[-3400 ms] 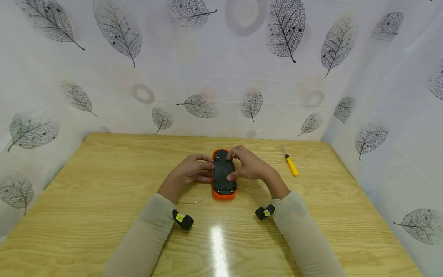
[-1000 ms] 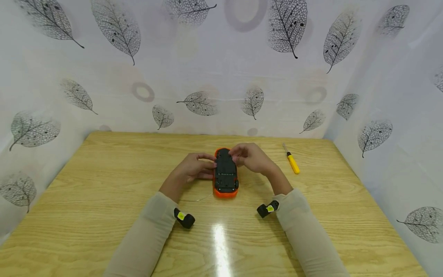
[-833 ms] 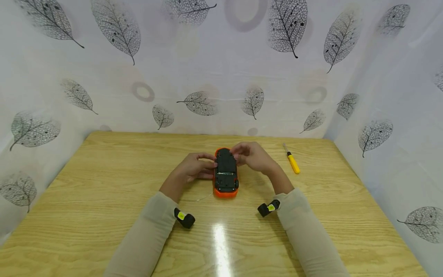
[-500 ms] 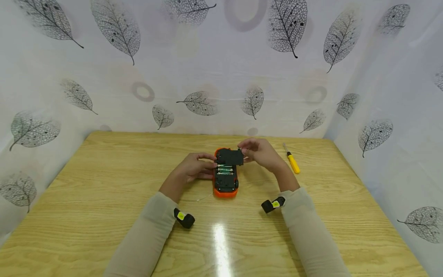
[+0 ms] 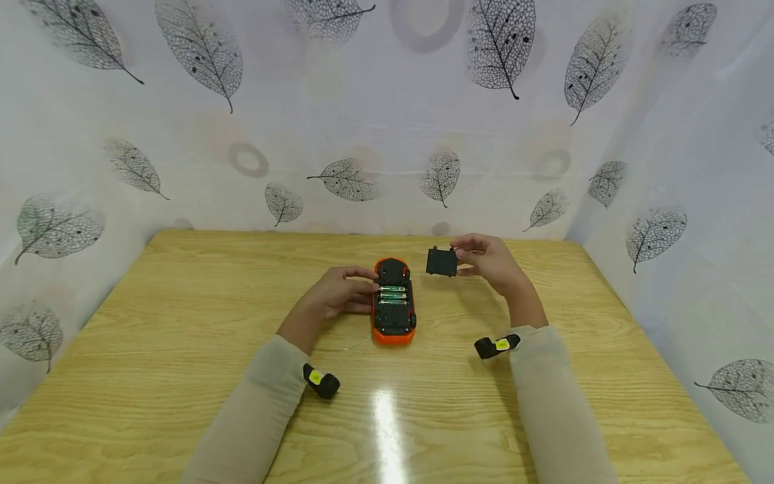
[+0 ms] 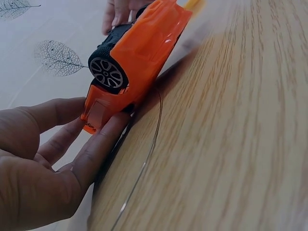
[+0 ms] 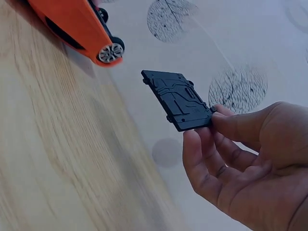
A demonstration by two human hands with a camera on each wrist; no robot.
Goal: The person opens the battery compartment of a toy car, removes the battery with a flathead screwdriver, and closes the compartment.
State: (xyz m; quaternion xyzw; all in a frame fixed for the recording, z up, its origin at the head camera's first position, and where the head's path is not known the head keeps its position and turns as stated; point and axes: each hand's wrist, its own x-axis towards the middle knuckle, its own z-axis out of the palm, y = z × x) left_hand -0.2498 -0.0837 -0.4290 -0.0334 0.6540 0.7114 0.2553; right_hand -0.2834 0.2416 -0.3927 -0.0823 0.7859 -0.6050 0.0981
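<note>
The orange toy car (image 5: 394, 340) lies wheels up on the bench (image 5: 242, 410), 3 batteries (image 5: 394, 296) showing bare in its underside. The left hand (image 5: 341, 293) grips the car's left side, its fingers a little apart; a light, steady hold suits best, since a car resting on its roof could rock. Off to the right and raised above the bench, the right hand (image 5: 492, 263) pinches the black cover (image 5: 441, 262) by its right edge between thumb and fingers. The step looks to be bringing the cover clear of the car; a rim hold spares the small tabs (image 7: 169, 118) along its edges. The thin wire (image 6: 144, 164) by the car's near left end is best not snagged.
</note>
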